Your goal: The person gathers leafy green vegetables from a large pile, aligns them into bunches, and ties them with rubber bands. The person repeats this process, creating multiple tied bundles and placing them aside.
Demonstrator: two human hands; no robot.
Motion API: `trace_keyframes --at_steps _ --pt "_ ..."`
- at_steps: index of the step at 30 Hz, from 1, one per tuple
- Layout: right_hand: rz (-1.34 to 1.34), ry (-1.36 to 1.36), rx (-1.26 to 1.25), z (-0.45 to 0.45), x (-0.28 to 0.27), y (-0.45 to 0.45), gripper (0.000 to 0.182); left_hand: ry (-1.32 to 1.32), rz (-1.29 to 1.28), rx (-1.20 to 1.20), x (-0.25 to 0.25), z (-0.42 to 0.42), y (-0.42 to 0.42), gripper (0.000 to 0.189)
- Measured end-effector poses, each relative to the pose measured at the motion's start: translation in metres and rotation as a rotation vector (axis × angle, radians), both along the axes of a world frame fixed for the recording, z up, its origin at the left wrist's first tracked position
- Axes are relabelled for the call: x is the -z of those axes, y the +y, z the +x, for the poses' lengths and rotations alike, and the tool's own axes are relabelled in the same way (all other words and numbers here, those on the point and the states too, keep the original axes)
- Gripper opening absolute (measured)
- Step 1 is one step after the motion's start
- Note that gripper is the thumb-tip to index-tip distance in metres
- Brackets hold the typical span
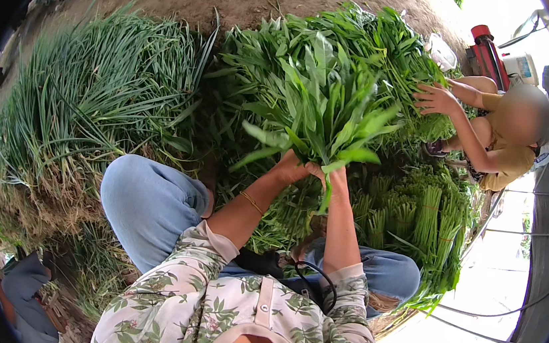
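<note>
Both of my hands meet around the stems of a bunch of long-leaved greens (328, 112), whose leaves fan out away from me over a larger heap. My left hand (291, 169) has a thin bangle on its wrist and closes on the stems from the left. From the right, my right hand (328, 176) wraps the same stems; the leaves partly cover its fingers. One leafy strand hangs down by the right wrist. Beyond the bunch lies a broad heap of the same loose greens (261, 54).
A big pile of green onions (99, 72) with roots lies at left. Tied bundles of cut green stems (427, 218) stand at right. Another person (492, 154) crouches at right, hands at the heap, near a red container (489, 58) and a white plastic bag (441, 52).
</note>
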State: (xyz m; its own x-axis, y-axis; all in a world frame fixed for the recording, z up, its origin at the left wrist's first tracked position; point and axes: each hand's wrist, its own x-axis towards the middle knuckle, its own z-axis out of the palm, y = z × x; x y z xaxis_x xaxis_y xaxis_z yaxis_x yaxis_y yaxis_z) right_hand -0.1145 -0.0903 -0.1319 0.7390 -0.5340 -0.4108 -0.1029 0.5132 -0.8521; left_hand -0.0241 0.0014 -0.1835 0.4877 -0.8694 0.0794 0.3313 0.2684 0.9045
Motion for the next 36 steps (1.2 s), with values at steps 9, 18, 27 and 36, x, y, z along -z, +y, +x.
trace_keyframes --at_steps 9,18,27,36 --pt "-0.157 -0.093 0.087 -0.023 -0.016 -0.010 0.037 -0.159 0.421 0.458 -0.100 0.014 0.011 0.054" --pt "-0.361 0.001 -0.143 0.001 -0.085 0.031 0.048 -0.175 0.089 -0.114 -0.109 0.015 0.032 0.033" --pt "-0.399 -0.346 -0.257 0.015 -0.159 0.064 0.059 0.376 -0.008 -0.197 -0.172 0.037 0.056 0.032" --pt "-0.373 -0.460 -0.299 0.036 -0.190 0.056 0.056 -0.017 -0.107 0.288 -0.233 0.071 0.093 0.053"
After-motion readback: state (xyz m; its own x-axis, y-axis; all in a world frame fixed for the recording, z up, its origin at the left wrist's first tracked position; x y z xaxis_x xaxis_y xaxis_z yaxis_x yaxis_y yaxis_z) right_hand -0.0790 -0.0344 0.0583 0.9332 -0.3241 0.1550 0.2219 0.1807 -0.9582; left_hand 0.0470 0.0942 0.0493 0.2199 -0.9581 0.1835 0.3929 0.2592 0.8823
